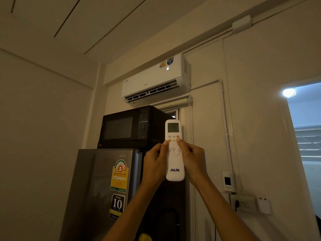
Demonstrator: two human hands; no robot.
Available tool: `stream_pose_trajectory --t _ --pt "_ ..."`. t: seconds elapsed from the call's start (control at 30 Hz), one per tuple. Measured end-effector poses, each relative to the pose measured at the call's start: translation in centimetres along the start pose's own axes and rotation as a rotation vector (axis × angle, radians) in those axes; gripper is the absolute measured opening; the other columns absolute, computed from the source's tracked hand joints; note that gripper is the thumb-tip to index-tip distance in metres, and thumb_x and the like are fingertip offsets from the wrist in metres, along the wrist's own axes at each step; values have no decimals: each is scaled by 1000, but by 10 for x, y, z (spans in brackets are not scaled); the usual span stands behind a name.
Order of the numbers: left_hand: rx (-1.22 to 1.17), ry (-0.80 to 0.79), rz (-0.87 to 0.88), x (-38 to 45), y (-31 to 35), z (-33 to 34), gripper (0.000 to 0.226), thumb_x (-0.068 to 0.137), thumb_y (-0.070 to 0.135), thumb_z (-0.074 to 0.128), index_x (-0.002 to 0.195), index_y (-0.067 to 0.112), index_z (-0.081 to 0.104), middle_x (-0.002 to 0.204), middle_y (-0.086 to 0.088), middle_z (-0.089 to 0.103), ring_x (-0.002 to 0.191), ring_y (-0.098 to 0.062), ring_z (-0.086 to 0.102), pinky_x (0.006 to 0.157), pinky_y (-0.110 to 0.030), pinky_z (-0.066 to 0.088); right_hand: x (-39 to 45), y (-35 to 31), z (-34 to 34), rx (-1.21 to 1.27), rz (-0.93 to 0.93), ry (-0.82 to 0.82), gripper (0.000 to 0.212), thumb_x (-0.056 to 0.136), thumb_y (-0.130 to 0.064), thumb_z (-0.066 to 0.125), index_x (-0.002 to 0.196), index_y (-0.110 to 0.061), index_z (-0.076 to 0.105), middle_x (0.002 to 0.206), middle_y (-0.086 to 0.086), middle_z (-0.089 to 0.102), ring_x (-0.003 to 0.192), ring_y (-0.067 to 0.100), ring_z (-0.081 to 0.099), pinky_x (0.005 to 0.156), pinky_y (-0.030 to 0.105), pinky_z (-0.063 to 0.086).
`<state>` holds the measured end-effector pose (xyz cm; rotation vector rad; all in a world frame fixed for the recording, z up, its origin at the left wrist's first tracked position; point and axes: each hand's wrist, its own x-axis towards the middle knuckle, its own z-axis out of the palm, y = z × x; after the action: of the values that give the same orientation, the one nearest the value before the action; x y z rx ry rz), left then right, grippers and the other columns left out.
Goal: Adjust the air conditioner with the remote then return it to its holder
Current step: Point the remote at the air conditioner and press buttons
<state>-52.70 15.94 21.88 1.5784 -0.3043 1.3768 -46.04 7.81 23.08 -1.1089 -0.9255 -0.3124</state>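
A white AUX remote (174, 164) is held upright in front of me, its small screen at the top. My left hand (153, 163) grips its left side, thumb near an orange button. My right hand (193, 161) grips the right side, thumb on the upper buttons. The white air conditioner (154, 80) hangs high on the wall above, its flap open and a lit number on its front. A white holder (227, 180) with a dark slot is fixed to the wall at lower right.
A black microwave (128, 128) sits on a grey fridge (102, 188) below the air conditioner. A wall socket (243, 203) with a plug and a small white box (264, 206) lie under the holder. A lit doorway (305, 136) opens at right.
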Motion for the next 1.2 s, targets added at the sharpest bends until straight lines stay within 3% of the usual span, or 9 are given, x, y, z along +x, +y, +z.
stream_pose_trajectory --t 0.37,0.57,0.83,1.0,1.2 --pt "5 -8 -2 -1 1 -2 17 91 25 42 79 28 54 79 4 65 64 -7 67 54 -16 54 -2 0 1 8 3 -5 21 85 -28 57 97 -13 64 90 4 69 65 10 66 48 13 53" --pt "2 -7 5 -1 2 -2 16 91 26 42 81 27 55 80 2 66 67 -9 67 54 -16 54 -2 1 1 2 16 4 20 85 -30 57 96 -15 65 94 8 71 69 14 68 58 25 56" --pt "7 -12 -10 -2 4 -2 17 92 25 42 79 28 53 79 2 65 67 -10 66 53 -16 54 -3 -1 0 -6 -5 -4 9 85 -29 57 87 -22 62 88 3 68 69 15 67 61 28 57" --pt "-16 -25 -9 -4 7 -3 17 92 24 42 81 27 54 79 3 65 60 -4 67 51 -14 53 -4 -2 1 -9 2 -4 17 85 -31 57 92 -18 64 90 5 69 71 19 68 62 30 57" --pt "-47 -51 -10 -7 8 -6 16 92 23 41 84 25 55 81 0 66 61 -4 68 50 -14 53 -5 0 2 -19 -5 -16 6 83 -35 57 82 -30 60 87 0 69 74 21 70 66 36 58"
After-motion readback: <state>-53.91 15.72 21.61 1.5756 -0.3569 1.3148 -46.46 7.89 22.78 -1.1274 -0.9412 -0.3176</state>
